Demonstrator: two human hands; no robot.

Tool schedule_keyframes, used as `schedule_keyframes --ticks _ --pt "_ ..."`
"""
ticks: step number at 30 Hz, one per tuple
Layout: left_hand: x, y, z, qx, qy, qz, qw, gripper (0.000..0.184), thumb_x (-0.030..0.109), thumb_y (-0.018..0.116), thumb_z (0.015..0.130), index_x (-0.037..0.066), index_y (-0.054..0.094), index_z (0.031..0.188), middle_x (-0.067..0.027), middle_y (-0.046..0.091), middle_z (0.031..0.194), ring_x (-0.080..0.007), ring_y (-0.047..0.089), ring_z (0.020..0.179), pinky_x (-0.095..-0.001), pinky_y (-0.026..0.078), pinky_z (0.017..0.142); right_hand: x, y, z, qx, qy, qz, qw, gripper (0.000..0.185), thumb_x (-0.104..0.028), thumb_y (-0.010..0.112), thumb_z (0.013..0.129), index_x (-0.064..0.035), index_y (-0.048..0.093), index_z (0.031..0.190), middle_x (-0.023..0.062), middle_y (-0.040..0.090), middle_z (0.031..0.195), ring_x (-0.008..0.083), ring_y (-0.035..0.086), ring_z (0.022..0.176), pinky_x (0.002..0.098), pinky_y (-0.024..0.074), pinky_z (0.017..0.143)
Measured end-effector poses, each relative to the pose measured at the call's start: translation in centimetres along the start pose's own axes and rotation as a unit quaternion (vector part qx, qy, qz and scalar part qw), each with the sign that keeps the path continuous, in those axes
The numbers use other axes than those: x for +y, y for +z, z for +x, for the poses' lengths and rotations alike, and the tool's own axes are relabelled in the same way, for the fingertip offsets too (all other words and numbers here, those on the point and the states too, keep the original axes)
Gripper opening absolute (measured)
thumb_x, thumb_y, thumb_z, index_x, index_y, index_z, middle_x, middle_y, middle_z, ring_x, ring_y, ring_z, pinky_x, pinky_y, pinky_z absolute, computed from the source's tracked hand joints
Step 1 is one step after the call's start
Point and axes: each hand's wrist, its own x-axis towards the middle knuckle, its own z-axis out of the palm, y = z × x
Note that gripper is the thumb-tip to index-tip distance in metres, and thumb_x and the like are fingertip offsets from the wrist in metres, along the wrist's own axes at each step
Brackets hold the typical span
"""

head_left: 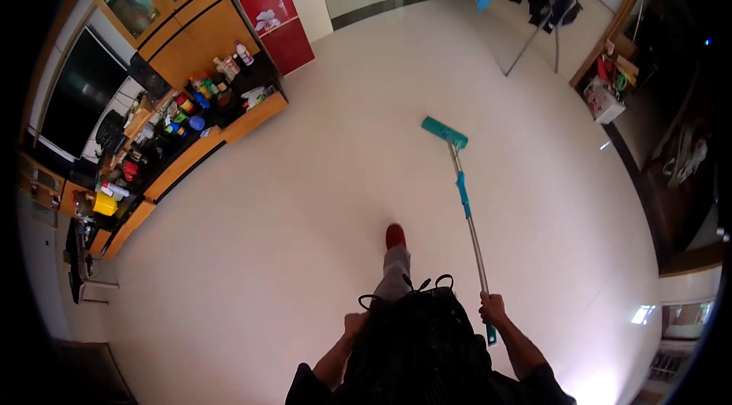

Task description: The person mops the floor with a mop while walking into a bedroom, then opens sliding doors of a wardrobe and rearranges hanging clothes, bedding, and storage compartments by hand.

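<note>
My right hand (pixel 493 309) is closed around the metal pole of a mop (pixel 473 241), near its lower grip. The pole runs forward from the hand, with a blue sleeve partway along it. At its far end the green mop head (pixel 445 132) rests on the pale floor. My left hand (pixel 355 323) is beside my waist, next to the dark jacket (pixel 427 344). Its fingers are largely hidden, so whether it holds anything cannot be seen. One red shoe (pixel 395 236) is stepping forward on the floor.
Glossy floor tiles (pixel 305 176) spread around me. On the left, a long cabinet (pixel 229 131) carries bottles and clutter, with a red water dispenser (pixel 276 20) beyond it. Clothes hang on a rack (pixel 545 20) at the back right. A box (pixel 604 102) stands by the right doorway.
</note>
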Motion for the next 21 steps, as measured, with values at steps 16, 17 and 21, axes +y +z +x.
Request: schedule_keyframes --ticks 16,17,21 --pt "-6.6 -31.7 30.9 0.169 -0.182 -0.429 0.869 0.038 0.029 0.068 0.080 0.001 0.057 0.056 -0.0023 0.045 0.045 -0.0095 0.045 0.048 -0.0338 0.036 0.045 -30.4 4.1 15.4 0.005 0.002 0.000 1.000 0.043 -0.041 0.055 0.090 -0.0026 0.052 0.071 0.0093 0.052 0.054 0.0180 0.049 0.039 0.0345 0.0425 0.034" --pt "-6.1 -32.5 33.2 0.156 -0.198 -0.450 0.857 0.036 0.029 0.069 0.079 -0.001 0.060 0.060 -0.0025 0.049 0.050 -0.0113 0.047 0.050 -0.0334 0.038 0.047 -31.9 3.4 16.3 0.011 0.008 -0.006 1.000 0.043 -0.041 0.055 0.090 -0.0023 0.052 0.071 0.0097 0.052 0.054 0.0181 0.050 0.039 0.0346 0.0428 0.034" --pt "-3.8 -36.1 40.2 0.115 -0.228 -0.491 0.833 0.033 0.028 0.069 0.079 -0.002 0.064 0.066 -0.0038 0.055 0.055 -0.0145 0.051 0.053 -0.0335 0.042 0.051 -37.7 1.6 21.2 0.015 0.002 -0.011 1.000 0.047 -0.039 0.054 0.092 0.0006 0.054 0.067 0.0105 0.055 0.053 0.0193 0.053 0.039 0.0348 0.0459 0.035"
